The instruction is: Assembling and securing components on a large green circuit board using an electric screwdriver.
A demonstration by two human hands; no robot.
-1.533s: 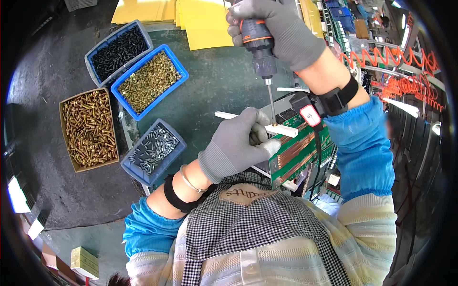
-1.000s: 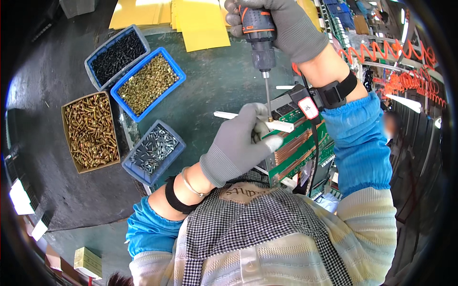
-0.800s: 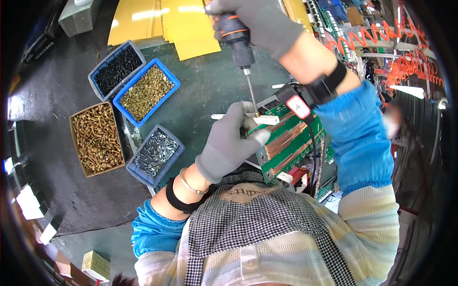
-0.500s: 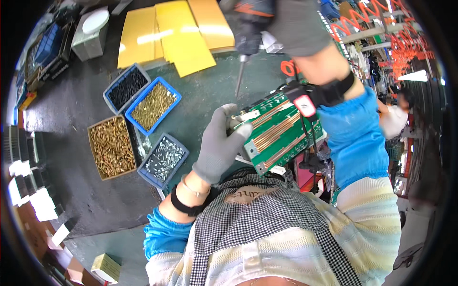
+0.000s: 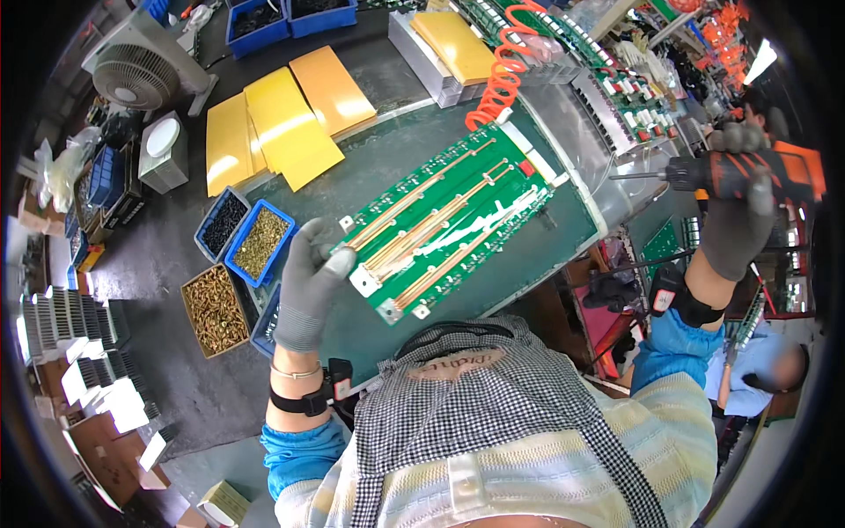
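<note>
Hands wide apart! One green circuit board (image 5: pixel 466 211), its left end pinched by the left hand (image 5: pixel 310 286); four parts bins (image 5: pixel 244 273) left of it; one cordless drill (image 5: pixel 792 172), gripped by the right hand (image 5: pixel 738 233), swung from above the board to well right.

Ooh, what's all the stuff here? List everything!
circuit board: 1, green, middle
drill: 1, black and orange, right
tubs of parts: 3, blue or grey, left
box of screws: 1, brown, left
sheets: several, yellow, top left
bench: 1, green and black, middle left
bins: 2, blue, top
fan: 1, grey, top left
small box: 1, grey, below fan
coiled hoses: some, red, top
another person: 1 clearly, blue top, right
everything farther: too tiny to count
sleeves: 2, blue, bottom
apron: 1, black-and-white, bottom
left hand: 1, grey glove, holding the circuit board
right hand: 1, grey glove, gripping the drill
</note>
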